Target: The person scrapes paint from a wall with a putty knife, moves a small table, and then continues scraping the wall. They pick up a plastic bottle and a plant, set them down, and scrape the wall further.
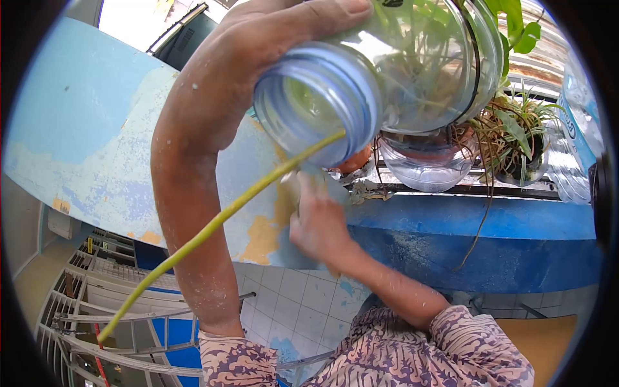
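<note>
My left hand [271,39] reaches up and lies against a clear plastic bottle [432,64], its thumb along the bottle's side and its other fingers out of sight. The bottle is tilted with its open mouth towards me. Green leaves and stems show inside it, and a long yellow-green stem [225,213] sticks out through the neck. Below, my right hand [316,213] presses at the edge of the pale blue wall [84,103], whose paint is patchy. Its fingers are bent, dusty and blurred; what they hold, if anything, I cannot make out.
Right of the bottle stand a potted plant [519,138] with trailing roots, a clear bowl-like container [429,164] and another plastic bottle [580,122]. A blue ledge [464,219] runs beneath them. Metal railings [129,335] and floor tiles [290,293] lie below.
</note>
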The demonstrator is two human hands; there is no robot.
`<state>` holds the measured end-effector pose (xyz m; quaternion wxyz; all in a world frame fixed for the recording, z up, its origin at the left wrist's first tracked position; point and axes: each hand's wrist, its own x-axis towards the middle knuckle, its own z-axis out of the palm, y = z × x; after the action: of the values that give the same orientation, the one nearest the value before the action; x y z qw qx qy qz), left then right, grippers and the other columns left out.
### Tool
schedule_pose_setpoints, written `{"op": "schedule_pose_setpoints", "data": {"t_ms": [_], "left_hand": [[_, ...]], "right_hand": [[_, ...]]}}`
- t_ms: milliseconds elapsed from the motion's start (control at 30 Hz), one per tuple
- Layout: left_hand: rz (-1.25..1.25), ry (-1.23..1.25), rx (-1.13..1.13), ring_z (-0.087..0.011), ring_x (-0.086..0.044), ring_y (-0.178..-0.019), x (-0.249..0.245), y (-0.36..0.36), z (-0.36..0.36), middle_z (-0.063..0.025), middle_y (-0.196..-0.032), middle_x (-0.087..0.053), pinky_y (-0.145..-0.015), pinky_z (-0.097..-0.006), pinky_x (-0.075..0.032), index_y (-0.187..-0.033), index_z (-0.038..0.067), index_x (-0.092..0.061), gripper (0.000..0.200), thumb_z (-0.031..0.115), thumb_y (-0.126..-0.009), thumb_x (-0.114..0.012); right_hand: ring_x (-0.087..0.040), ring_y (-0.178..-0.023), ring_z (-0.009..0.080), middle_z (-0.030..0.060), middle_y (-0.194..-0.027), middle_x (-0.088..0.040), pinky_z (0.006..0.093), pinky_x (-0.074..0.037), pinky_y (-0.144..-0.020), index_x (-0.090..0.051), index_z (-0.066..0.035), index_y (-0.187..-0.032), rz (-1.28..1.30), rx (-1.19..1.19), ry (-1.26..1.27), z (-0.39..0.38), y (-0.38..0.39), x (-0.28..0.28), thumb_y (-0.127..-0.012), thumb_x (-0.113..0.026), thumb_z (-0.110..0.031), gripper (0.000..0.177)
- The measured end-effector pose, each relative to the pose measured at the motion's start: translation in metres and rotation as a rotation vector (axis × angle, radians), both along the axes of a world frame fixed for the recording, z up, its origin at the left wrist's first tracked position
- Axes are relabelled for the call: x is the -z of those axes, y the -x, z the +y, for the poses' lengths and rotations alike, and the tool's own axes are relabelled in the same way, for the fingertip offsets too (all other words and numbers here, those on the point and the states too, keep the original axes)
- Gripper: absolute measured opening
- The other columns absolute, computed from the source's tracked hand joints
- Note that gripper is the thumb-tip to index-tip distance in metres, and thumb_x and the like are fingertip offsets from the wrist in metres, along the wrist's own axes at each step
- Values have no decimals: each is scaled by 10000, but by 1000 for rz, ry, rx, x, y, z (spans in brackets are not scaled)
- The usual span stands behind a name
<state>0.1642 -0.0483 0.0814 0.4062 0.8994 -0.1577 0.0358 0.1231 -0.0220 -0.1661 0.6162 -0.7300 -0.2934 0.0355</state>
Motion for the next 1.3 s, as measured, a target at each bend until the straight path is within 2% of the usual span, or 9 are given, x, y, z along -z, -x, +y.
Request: {"op": "schedule_pose_setpoints", "data": {"t_ms": [167, 400, 467, 533, 600, 733, 933, 967, 1300], "left_hand": [[141, 156, 96, -257, -620, -1248, 1, 0, -1, -246, -1409, -596, -1066, -326, -482, -1531, -124, -392, 711, 295, -1014, -642], [-39, 29, 51, -282, -635, -1252, 5, -6, 5, -296, -1421, -584, -1054, -335, -502, -1529, -135, -395, 671, 248, -1027, -621], [-695, -621, 522, -276, -637, -1241, 8, -27, 40, -303, -1405, -591, -1060, -329, -494, -1513, -143, -415, 649, 246, -1034, -616], [-748, -243, 569, -264, -641, -1223, 26, -34, 34, -292, -1374, -614, -1053, -313, -492, -1504, -142, -431, 638, 257, -1040, -611], [-62, 53, -15, -268, -640, -1222, 7, 3, -5, -281, -1375, -619, -1048, -305, -489, -1497, -132, -448, 631, 268, -1038, -613], [70, 103, 84, -265, -629, -1230, 0, -5, 12, -244, -1370, -631, -1050, -300, -472, -1499, -127, -449, 677, 311, -1019, -639], [-98, -20, 10, -229, -637, -1203, 7, 7, -7, -228, -1344, -646, -1030, -281, -475, -1500, -125, -446, 662, 313, -1034, -616], [117, 190, 258, -217, -643, -1180, -1, 0, 17, -223, -1329, -652, -1004, -274, -484, -1486, -139, -449, 662, 319, -1038, -616], [128, 74, 66, -204, -645, -1140, -8, 10, 21, -211, -1274, -663, -972, -263, -486, -1440, -144, -497, 680, 363, -1018, -662]], "right_hand": [[-671, -992, 507, 344, -1084, -671, 607, -523, -855, -414, 13, -1449, 193, -33, 24, 8, -15, 10, -808, -617, -55, 676], [-679, -974, 514, 350, -1056, -687, 572, -523, -904, -399, 89, -1501, 159, -39, -35, -2, -3, 13, -822, -612, -68, 729], [-675, -1005, 510, 354, -1099, -676, 567, -527, -900, -412, 84, -1495, 161, -55, -32, -2, 0, 12, -822, -617, -69, 719], [-685, -977, 500, 345, -1040, -690, 556, -534, -888, -476, 100, -1426, 94, 3, -49, -4, 13, 12, -818, -615, -65, 646], [-685, -971, 500, 343, -1030, -691, 557, -536, -879, -487, 94, -1406, 47, 53, -89, 2, 21, 15, -816, -613, -61, 623], [-696, -1028, 471, 373, -1181, -650, 528, -568, -864, -384, 158, -1459, 284, -103, 131, 10, -31, 17, -798, -636, -32, 732], [-715, -867, 479, 326, -893, -712, 563, -565, -827, -499, 140, -1281, -53, 164, -81, 11, 19, 36, -833, -584, -75, 503], [-711, -889, 485, 340, -952, -704, 561, -563, -842, -472, 143, -1333, 79, 95, -34, 13, -1, 36, -827, -598, -80, 567], [-703, -917, 505, 329, -982, -708, 576, -544, -891, -489, 98, -1300, 231, 32, 85, 16, -21, 37, -813, -590, -67, 525]]}}
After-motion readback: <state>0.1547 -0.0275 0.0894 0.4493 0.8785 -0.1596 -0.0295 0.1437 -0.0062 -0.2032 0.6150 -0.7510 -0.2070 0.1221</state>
